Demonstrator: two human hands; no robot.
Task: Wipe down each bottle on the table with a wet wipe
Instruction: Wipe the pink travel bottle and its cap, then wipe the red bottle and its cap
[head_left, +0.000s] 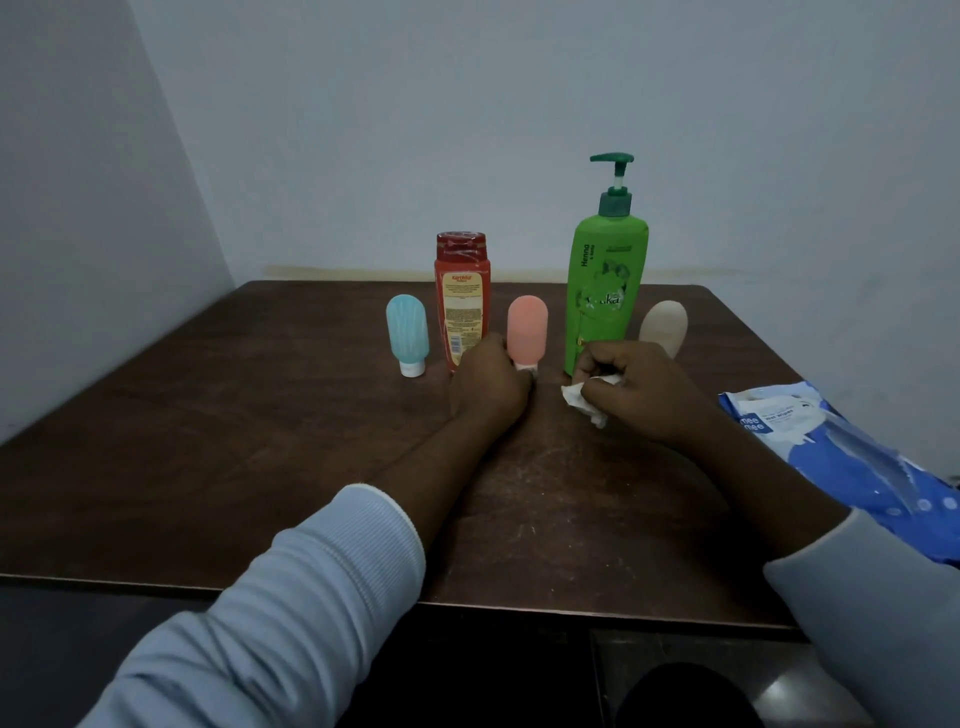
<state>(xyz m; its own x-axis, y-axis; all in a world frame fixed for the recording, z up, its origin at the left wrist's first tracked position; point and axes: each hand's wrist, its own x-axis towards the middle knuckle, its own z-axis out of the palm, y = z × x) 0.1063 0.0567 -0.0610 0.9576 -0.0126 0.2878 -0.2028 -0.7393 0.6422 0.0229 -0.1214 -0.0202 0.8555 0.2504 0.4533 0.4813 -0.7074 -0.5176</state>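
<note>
- White and crumpled, the wet wipe (586, 399) is pinched in the curled fingers of the right hand (644, 397), and its loose end sticks out on the thumb side, low over the dark wooden table (260, 441)
- Just beyond those right fingertips the green pump bottle (605, 291) stands upright; the wipe is close to its foot, but I cannot tell whether the two touch
- Past the right knuckles, towards the little-finger side, a beige bottle (665, 325) stands cap-down with its lower part hidden by the hand
- Knuckles up, the left hand (491, 384) has its fingers curled at the foot of the pink bottle (527, 330), gripping it by the white cap that peeps out beside the fingertips
- Upright on that cap, the pink bottle stands between the fingers of the two hands, nearer the left ones
- Directly behind the left fingers rises the red bottle (462, 296), its base hidden by them, so contact cannot be judged
- Off the outer side of the left fingers, and apart from them, a blue bottle (408, 332) stands cap-down
- Lying flat near the right wrist on its outer side is a blue-and-white wipes pack (831, 452), its near end hidden behind the pale sleeve (883, 597)
</note>
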